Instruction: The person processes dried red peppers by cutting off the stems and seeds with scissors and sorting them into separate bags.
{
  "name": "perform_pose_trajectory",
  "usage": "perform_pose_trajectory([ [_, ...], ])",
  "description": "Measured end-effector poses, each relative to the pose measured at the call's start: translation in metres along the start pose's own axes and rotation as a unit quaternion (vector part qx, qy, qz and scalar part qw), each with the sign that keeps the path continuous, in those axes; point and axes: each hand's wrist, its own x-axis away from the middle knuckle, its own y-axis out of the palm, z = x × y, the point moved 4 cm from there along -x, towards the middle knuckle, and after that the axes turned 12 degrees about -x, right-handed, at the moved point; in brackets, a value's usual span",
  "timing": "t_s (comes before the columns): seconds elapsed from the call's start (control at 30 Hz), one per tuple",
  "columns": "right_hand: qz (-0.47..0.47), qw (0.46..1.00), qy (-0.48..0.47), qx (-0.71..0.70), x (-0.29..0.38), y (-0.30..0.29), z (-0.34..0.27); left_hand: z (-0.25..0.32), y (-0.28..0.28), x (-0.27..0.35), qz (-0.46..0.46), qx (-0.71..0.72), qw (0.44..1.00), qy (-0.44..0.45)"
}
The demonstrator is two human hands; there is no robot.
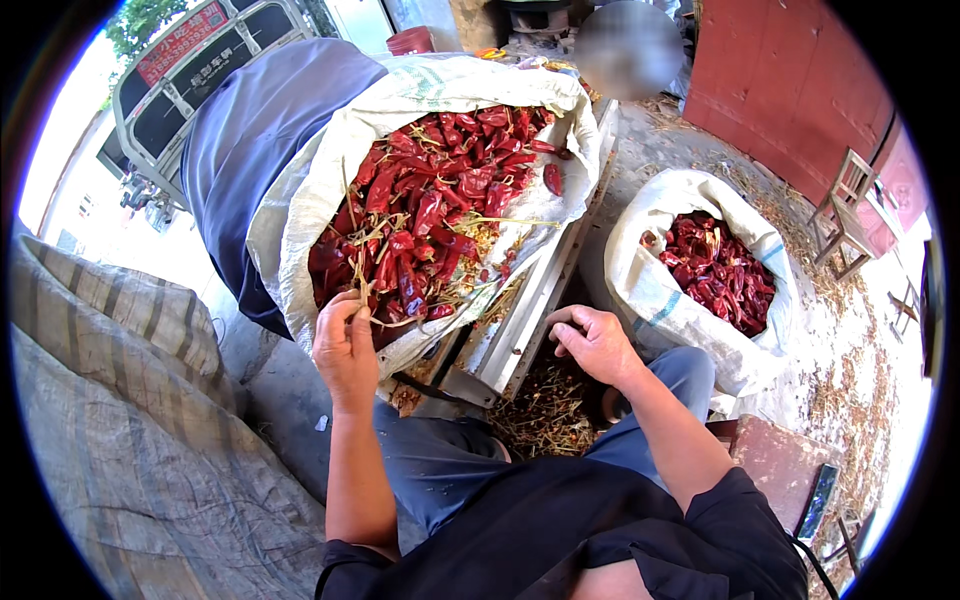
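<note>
A wide-mouthed white woven sack (315, 180) lies on its side in front of me, full of dried red chilli peppers (427, 214) with dry stems among them. At the sack's near left edge, my left hand (346, 352) pinches a dry chilli stem (363, 281) between thumb and fingertips. My right hand (592, 341) hangs to the right, beside the metal edge of a low bench (525, 322), its fingers loosely curled; nothing shows in them. Further right, a second white woven sack (645, 277) stands upright and holds more red chillies (720, 274).
Broken stems and chilli bits (551, 412) litter the floor between my knees. A striped tarp (135, 420) covers the left side. A worn box (780, 457) with a phone (817, 499) is at my right; a wooden chair (847, 217) stands beyond. Another person (628, 51) is at the top.
</note>
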Motion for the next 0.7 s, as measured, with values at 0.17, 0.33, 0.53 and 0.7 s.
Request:
perform_pose_trajectory([
  [0.17, -0.039, 0.999, -0.001, 0.011, 0.001, 0.022, -0.005, -0.022, -0.008, -0.003, 0.0, 0.34, 0.918, -0.204],
  [0.33, -0.066, 0.998, 0.019, 0.006, 0.002, 0.026, -0.002, 0.033, -0.008, 0.016, -0.093, 0.458, 0.856, -0.222],
  [0.53, -0.009, 0.994, 0.102, 0.023, 0.006, -0.008, 0.035, 0.045, 0.016, 0.008, -0.171, 0.028, 0.985, -0.021],
  [0.7, -0.027, 0.993, 0.11, 0.025, 0.015, -0.008, 0.044, 0.061, 0.047, -0.005, -0.229, -0.217, 0.938, 0.141],
])
